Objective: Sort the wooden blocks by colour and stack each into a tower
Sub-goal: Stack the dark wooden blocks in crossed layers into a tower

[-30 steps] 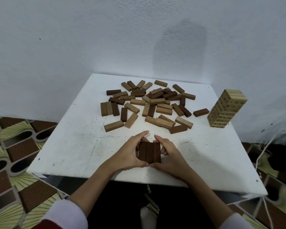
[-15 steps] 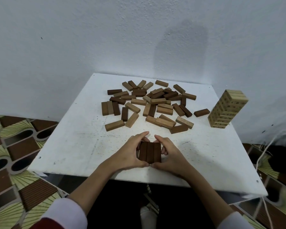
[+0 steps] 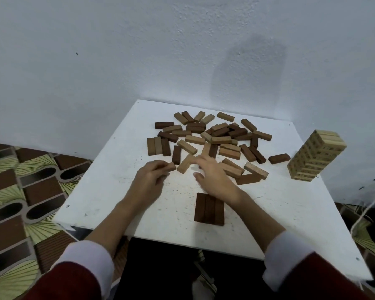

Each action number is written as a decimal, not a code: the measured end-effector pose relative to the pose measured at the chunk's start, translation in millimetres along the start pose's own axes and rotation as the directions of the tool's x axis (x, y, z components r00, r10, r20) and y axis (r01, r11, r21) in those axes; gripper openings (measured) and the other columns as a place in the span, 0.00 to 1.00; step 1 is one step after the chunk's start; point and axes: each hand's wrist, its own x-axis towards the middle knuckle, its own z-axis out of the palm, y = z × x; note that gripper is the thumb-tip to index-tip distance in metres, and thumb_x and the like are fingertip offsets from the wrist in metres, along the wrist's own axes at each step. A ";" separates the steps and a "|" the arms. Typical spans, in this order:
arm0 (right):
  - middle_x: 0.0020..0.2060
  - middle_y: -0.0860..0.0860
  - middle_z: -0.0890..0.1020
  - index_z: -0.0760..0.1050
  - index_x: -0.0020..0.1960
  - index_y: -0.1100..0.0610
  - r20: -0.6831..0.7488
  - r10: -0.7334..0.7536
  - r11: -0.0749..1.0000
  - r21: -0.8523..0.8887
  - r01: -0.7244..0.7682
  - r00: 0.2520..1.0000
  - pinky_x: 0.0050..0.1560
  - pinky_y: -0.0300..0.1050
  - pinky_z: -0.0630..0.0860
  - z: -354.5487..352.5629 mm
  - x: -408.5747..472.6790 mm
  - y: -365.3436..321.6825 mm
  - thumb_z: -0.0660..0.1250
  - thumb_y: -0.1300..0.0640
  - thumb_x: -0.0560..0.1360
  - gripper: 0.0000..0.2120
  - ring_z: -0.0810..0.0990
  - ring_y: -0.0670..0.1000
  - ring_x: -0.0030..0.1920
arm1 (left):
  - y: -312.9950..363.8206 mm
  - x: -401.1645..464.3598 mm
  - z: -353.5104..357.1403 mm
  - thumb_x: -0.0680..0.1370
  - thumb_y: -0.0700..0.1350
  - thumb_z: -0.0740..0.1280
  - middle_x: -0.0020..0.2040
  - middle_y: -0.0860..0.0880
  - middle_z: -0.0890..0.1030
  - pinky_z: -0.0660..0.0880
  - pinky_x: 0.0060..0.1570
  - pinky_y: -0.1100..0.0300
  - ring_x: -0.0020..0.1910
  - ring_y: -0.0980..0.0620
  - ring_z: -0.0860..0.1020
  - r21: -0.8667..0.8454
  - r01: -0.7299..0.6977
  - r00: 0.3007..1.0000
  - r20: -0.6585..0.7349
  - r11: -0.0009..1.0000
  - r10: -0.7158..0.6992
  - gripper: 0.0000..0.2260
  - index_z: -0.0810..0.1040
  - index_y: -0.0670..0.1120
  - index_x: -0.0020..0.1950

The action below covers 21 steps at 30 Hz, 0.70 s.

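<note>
up near the scattered pile of wooden blocks (image 3: 210,137) on the white bench (image 3: 108,191), the left hand (image 3: 148,180) curls its fingers around a brown block (image 3: 171,166). the right hand (image 3: 212,176) hovers with fingers spread, holding nothing. three dark blocks (image 3: 209,208) lie side by side at the near edge, with a pale tower (image 3: 312,158) far right.

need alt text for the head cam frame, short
A person's left hand grips a brown block while the right hand reaches, fingers spread, over a scattered pile of dark and light wooden blocks on a white table. Three dark blocks lie side by side near the front edge; a finished pale tower stands at the right.
</note>
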 end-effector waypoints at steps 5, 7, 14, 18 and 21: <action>0.75 0.53 0.57 0.61 0.73 0.57 0.209 -0.017 0.908 -0.406 0.103 0.978 0.68 0.57 0.62 20.0 45.1 -7.7 0.56 0.65 0.78 0.24 0.54 0.59 0.72 | -16.0 -3.4 6.5 0.72 0.29 0.68 0.50 0.46 0.79 0.75 0.43 0.51 0.47 0.46 0.73 0.015 0.172 0.974 -0.152 0.985 -0.167 0.15 0.82 0.42 0.56; 0.75 0.54 0.57 0.58 0.74 0.57 0.226 -0.020 0.887 -0.446 0.122 0.974 0.69 0.58 0.62 27.1 51.3 -9.0 0.55 0.61 0.80 0.23 0.54 0.62 0.72 | -14.8 -3.6 6.1 0.72 0.28 0.67 0.51 0.44 0.78 0.73 0.45 0.53 0.49 0.46 0.70 -0.002 0.189 0.969 -0.159 0.982 -0.187 0.14 0.82 0.40 0.54; 0.68 0.53 0.68 0.69 0.68 0.55 0.178 -0.253 0.905 -0.304 0.298 0.951 0.60 0.49 0.68 43.3 31.1 -17.2 0.60 0.68 0.75 0.22 0.66 0.57 0.59 | -10.8 -1.4 2.3 0.79 0.42 0.61 0.63 0.48 0.73 0.67 0.56 0.59 0.59 0.50 0.66 -0.077 0.237 0.967 -0.078 0.969 -0.242 0.13 0.78 0.44 0.62; 0.63 0.53 0.73 0.73 0.63 0.57 0.161 -0.310 0.922 -0.189 0.338 0.937 0.58 0.46 0.68 49.2 21.9 -15.4 0.65 0.66 0.74 0.18 0.69 0.55 0.57 | -10.8 -1.6 -1.7 0.77 0.52 0.55 0.61 0.48 0.74 0.69 0.58 0.57 0.58 0.49 0.68 -0.070 0.197 0.980 0.015 0.978 -0.197 0.20 0.77 0.44 0.62; 0.57 0.54 0.73 0.75 0.55 0.58 0.147 -0.274 0.934 -0.194 0.299 0.951 0.53 0.45 0.71 43.2 20.7 -15.8 0.67 0.66 0.74 0.10 0.69 0.55 0.55 | -13.4 -3.3 -0.9 0.77 0.49 0.60 0.63 0.48 0.73 0.68 0.59 0.58 0.60 0.51 0.67 -0.090 0.199 0.980 0.042 0.976 -0.196 0.17 0.77 0.45 0.63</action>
